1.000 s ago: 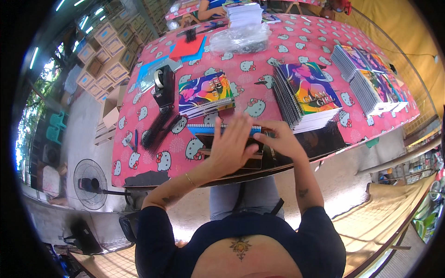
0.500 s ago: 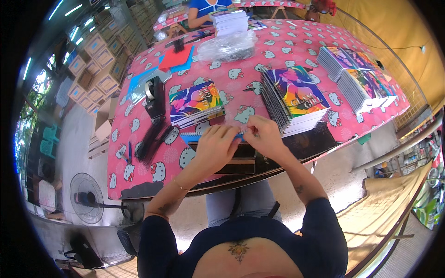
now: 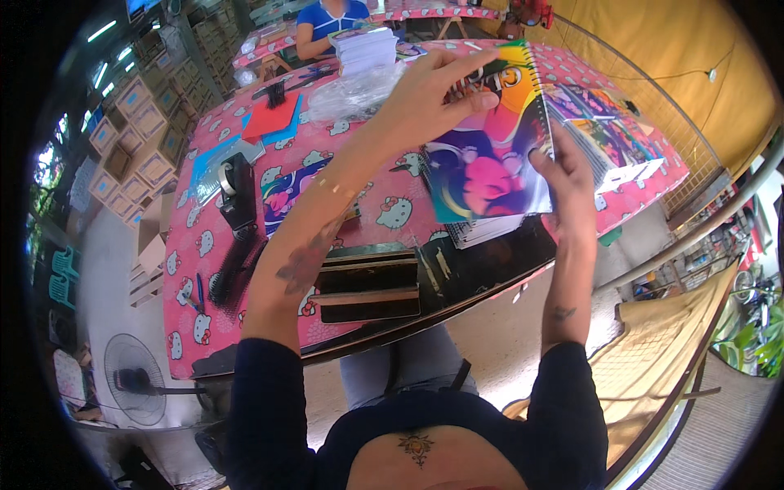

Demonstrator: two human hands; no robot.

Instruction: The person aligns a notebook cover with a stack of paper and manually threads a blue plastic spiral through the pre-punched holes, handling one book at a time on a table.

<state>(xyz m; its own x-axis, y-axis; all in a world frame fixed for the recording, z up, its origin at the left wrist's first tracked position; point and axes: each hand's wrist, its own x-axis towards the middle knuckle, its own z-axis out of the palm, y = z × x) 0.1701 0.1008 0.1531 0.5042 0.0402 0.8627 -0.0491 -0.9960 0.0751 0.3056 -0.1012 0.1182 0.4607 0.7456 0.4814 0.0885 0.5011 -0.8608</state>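
A spiral notebook with a colourful illustrated cover is raised over the right side of the table, its picture upside down and its coil along the right edge. My left hand grips its upper left part, thumb on the cover. At the lower right edge, my right hand holds it with the thumb in front; the other fingers are mostly behind. Below it, partly hidden, is a stack of notebooks. A dark wooden jig lies at the table's near edge.
Left of my forearm are another notebook pile, a black tape dispenser and black binding coils. Notebook stacks stand at right. Farther back lie clear plastic and a white paper stack, near a seated person.
Both hands have come up from the notebook coil at the near edge and moved away to the right, now holding a notebook raised. The jig is uncovered, and the view has shifted.
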